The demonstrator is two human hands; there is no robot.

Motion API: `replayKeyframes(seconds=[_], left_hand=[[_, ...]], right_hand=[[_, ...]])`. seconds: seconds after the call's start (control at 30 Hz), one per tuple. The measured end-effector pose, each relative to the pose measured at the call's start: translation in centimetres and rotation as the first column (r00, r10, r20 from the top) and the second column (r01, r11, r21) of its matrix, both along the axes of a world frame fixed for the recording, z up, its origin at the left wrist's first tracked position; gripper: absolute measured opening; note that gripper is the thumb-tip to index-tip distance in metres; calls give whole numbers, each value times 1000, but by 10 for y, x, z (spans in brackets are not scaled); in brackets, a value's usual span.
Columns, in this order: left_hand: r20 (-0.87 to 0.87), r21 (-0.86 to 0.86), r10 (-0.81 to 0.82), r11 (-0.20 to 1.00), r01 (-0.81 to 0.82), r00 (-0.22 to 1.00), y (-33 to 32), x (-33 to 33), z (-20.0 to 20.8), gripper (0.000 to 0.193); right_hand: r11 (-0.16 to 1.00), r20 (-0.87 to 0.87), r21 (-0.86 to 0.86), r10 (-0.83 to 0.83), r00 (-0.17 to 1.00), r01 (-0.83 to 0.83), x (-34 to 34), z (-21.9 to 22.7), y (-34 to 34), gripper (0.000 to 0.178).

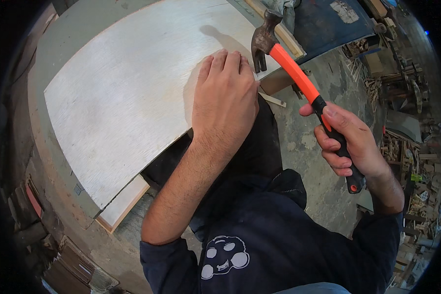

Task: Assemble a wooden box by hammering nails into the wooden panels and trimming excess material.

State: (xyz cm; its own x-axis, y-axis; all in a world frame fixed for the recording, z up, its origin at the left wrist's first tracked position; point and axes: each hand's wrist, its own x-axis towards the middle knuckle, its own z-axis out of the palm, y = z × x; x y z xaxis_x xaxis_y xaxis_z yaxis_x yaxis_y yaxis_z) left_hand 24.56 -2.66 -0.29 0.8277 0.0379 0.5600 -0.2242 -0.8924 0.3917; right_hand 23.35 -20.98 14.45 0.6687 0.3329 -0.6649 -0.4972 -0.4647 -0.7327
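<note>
My left hand (pixel 224 93) rests on a pale wooden panel (pixel 117 93), close to its right end. Its back faces up, with the fingers stretched forward and slightly apart; the thumb is mostly hidden. In my right hand (pixel 353 137) is a claw hammer (pixel 299 73), gripped by its black rubber handle end. The orange shaft slants up and left to a worn, dark metal head, which hangs in the air just right of my left fingers. The claw points down toward the panel's right edge. A shadow of the hammer head falls on the panel.
Under the panel is a grey-green worktop (pixel 59 49). A wood-edged piece (pixel 127 203) juts out below the near left edge. Wooden strips (pixel 289 39) lie beside a dark blue surface (pixel 328 24) at the far right. Wood scraps (pixel 402 152) are heaped along the right of the concrete floor.
</note>
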Motion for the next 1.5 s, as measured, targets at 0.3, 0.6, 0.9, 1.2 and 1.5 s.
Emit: replayKeyframes(seconds=[0.3, 0.6, 0.9, 1.2, 1.5], left_hand=[[4, 5, 4, 1000, -5, 1000, 0, 0, -1, 38], [-8, 75, -12, 997, 13, 1000, 3, 2, 1, 41], [-93, -26, -77, 997, 75, 993, 2, 1, 6, 37], [7, 17, -31, 999, 31, 999, 4, 2, 4, 36], [5, 51, -6, 999, 5, 1000, 2, 4, 4, 34]], right_hand=[[999, -2, 33, -22, 1000, 22, -7, -5, 1, 46], [994, 10, 45, -103, 995, 103, -49, 16, -10, 47], [956, 122, 283, -123, 985, 84, -42, 1, -20, 47], [985, 103, 170, -16, 995, -1, -7, -29, -11, 44], [985, 49, 163, -58, 997, 49, -9, -26, -6, 45]])
